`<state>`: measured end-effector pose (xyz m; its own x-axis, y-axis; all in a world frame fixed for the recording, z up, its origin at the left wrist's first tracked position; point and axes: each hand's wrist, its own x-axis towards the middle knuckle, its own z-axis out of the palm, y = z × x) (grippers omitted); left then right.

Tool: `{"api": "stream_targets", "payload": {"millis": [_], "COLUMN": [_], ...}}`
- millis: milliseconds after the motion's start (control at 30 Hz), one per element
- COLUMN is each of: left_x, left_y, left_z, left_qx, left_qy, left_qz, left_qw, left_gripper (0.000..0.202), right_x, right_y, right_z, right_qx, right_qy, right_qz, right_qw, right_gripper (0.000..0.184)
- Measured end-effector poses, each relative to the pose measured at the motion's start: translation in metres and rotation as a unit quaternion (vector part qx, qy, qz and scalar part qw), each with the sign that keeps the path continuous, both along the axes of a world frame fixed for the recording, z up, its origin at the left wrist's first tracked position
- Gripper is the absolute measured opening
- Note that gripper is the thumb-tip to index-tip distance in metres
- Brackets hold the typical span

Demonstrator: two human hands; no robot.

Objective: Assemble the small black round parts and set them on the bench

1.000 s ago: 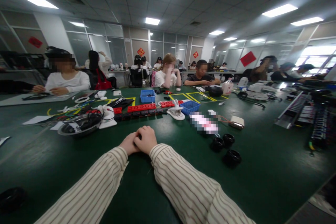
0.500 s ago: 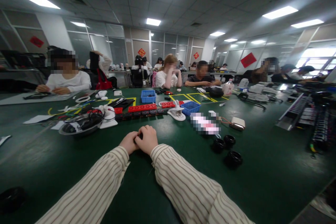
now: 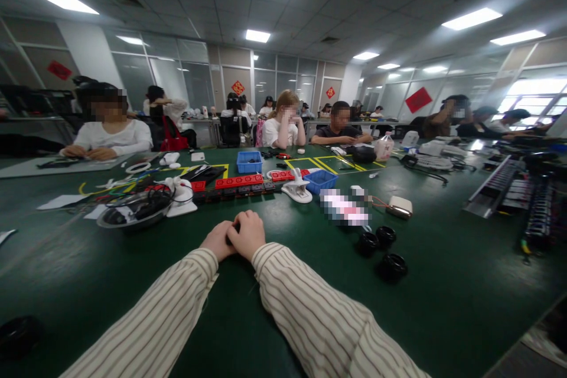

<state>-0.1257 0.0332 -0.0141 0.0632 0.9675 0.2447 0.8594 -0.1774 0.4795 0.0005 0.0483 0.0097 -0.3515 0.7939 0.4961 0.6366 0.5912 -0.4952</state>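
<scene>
My left hand point(image 3: 217, 241) and my right hand point(image 3: 249, 234) rest together on the green table point(image 3: 283, 271), touching each other, with the fingers of both curled closed. Between them shows a small dark patch; whether it is a black object or only shadow I cannot make out. Striped sleeves cover both forearms. Ahead of the hands lies a long strip of red and black socket blocks point(image 3: 239, 182). A white clip stand point(image 3: 296, 189) stands just beyond my right hand.
Several black ring-shaped parts point(image 3: 393, 267) sit to the right, near a blurred phone point(image 3: 344, 208) and a cream power bank point(image 3: 400, 207). A bowl of black cables point(image 3: 133, 212) is at left. Blue trays point(image 3: 249, 162) stand farther back. Other people sit across the table.
My hands stay together in the same pose. The view has shifted very slightly. Across the room, a person at the right has lifted a hand nearer their head.
</scene>
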Motion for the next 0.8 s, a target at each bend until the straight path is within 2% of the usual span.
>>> {"api": "stream_targets", "payload": {"millis": [100,200,400,467,600,800], "left_x": [0.001,-0.002,-0.017,-0.019,-0.014,-0.002], "left_y": [-0.001,0.001,0.006,0.007,0.005,0.000], "left_z": [0.002,0.002,-0.004,-0.005,-0.005,-0.001], "left_qx": [0.006,0.014,-0.004,-0.004,-0.004,-0.001], "left_qy": [0.001,-0.003,-0.032,-0.033,-0.020,-0.001], "left_qz": [-0.003,-0.015,-0.076,-0.081,-0.052,0.015], "left_qw": [1.000,1.000,0.997,0.996,0.998,1.000], "left_gripper": [0.032,0.036,0.037,0.045,0.062,0.058], "right_x": [-0.001,0.000,0.005,0.006,0.005,0.002], "right_y": [0.000,0.001,0.004,0.003,0.002,0.000], "right_z": [0.000,-0.001,0.000,0.001,0.001,0.001], "right_qx": [-0.003,0.003,0.022,0.023,0.020,-0.003], "right_qy": [0.000,0.002,0.019,0.019,0.017,0.016], "right_qz": [-0.022,-0.020,0.069,0.077,0.066,0.002], "right_qw": [1.000,1.000,0.997,0.997,0.997,1.000], "right_gripper": [0.012,0.011,0.009,0.008,0.007,0.011]}}
